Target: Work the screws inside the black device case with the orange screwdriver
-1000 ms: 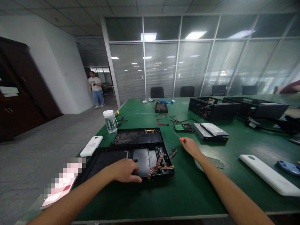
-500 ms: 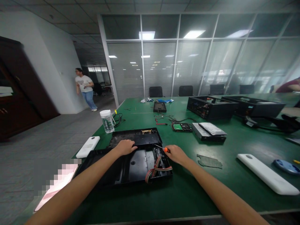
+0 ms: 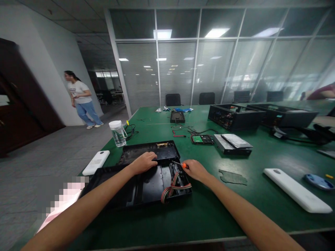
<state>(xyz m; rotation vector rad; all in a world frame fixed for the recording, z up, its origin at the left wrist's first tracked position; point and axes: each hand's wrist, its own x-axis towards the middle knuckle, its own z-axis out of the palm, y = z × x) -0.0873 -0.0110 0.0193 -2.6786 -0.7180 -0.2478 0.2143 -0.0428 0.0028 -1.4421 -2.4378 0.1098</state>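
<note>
On the green table [image 3: 209, 223], a black casing [image 3: 150, 186] is lying open. The right hand [image 3: 195, 169] is grasping 1 screwdriver [image 3: 184, 165] near its far edge; whether the left hand [image 3: 144, 162], also there, is gripping is unclear. Tip placement is seemingly occurring, next calling for steadiness.

At my eleven o'clock I see a water bottle [image 3: 118, 134] upright on the green surface [image 3: 206, 218]. A long white slab [image 3: 295, 190] lies at my two, near a blue oval object [image 3: 318, 182]; a black chair [image 3: 173, 100] stands at twelve.

Orange-handled screwdriver [image 3: 184, 165], tip at black casing [image 3: 150, 184]
</note>
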